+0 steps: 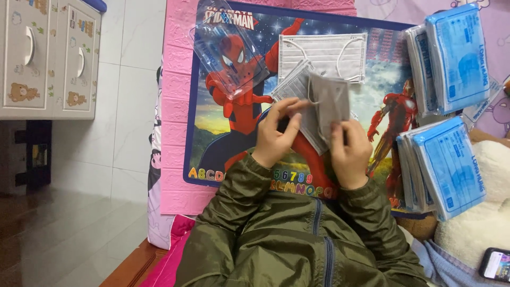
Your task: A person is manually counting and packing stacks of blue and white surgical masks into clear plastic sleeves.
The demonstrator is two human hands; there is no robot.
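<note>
Both of my hands hold a folded grey face mask [328, 101] above a colourful picture board [212, 138]. My left hand [276, 133] pinches the mask's left edge near an ear loop. My right hand [349, 151] grips its lower right part. A second grey mask [289, 87] lies partly under the held one. Flat on the board behind them lies an unfolded grey mask [324, 53]. A clear plastic sleeve [228, 50] lies on the board at the upper left.
Two stacks of blue-and-white packets stand at the right, one at the top [451, 58] and one lower [443, 170]. A phone [495, 264] lies at the bottom right. A cream cabinet [48, 58] stands at the left on a tiled floor.
</note>
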